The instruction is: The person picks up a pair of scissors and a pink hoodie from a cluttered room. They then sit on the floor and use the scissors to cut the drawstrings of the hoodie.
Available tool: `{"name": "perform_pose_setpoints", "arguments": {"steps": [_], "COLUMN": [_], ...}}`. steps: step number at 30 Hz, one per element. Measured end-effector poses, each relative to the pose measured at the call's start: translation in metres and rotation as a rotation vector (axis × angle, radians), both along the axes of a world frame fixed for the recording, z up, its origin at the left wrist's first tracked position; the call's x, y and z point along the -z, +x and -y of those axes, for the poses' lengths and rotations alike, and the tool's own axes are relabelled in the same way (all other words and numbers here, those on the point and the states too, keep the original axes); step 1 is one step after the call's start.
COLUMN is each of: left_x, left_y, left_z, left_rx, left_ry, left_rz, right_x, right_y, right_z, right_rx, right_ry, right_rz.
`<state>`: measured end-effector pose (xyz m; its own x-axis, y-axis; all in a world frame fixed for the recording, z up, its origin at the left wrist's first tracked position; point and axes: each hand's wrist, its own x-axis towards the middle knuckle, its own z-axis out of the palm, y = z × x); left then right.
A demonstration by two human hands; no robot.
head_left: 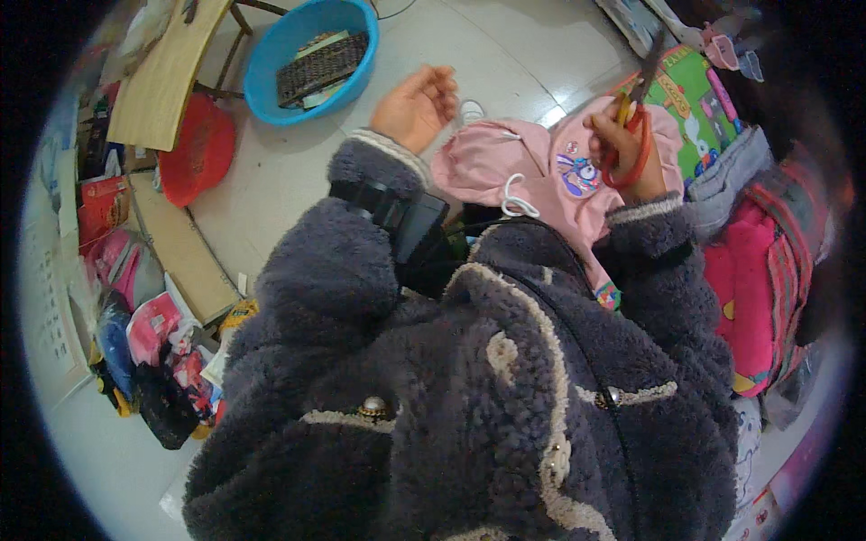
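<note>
Head view: right hand (631, 144) has a closed grip on red-handled scissors (634, 117) above the pink hoodie (532, 162); left hand (417, 106), beside the hoodie, is loosely open, holding nothing.

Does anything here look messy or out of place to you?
Slightly. A dark keyboard lies tilted inside a blue plastic basin on the floor, an odd spot. Bags and packets sit heaped along the left wall.

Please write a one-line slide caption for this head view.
Right hand holds red-handled scissors over a pink hoodie; left hand raised.
</note>
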<state>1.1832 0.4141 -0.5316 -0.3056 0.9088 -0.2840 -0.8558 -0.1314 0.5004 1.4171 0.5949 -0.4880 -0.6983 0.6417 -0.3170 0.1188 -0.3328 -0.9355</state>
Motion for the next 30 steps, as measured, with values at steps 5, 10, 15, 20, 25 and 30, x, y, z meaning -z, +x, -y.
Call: {"name": "perform_pose_setpoints", "arguments": {"steps": [5,10,15,20,25,30], "left_x": [0.031,0.053,0.079,0.098,0.040,-0.059], "left_y": [0.016,0.029,0.043,0.043,0.021,-0.008], "left_z": [0.014,0.029,0.049,0.049,0.053,0.072], "left_rx": [0.115,0.565,0.730,0.544,0.593,0.568], "left_ry": [-0.240,-0.405,-0.294,-0.196,-0.285,-0.341], "left_rz": [-0.225,-1.155,-1.872,-2.047,-1.112,-1.243], "right_x": [0.030,0.080,0.113,0.113,0.117,0.104], "right_y": [0.030,0.054,0.056,0.040,0.028,0.030], "right_z": [0.012,0.000,0.004,0.016,0.016,-0.009], "right_rx": [-0.074,-0.122,-0.205,-0.298,-0.224,0.033], "right_ry": [0.075,0.286,0.543,0.718,0.701,0.617], "right_rz": [0.076,0.174,0.306,0.366,0.350,0.320]}}
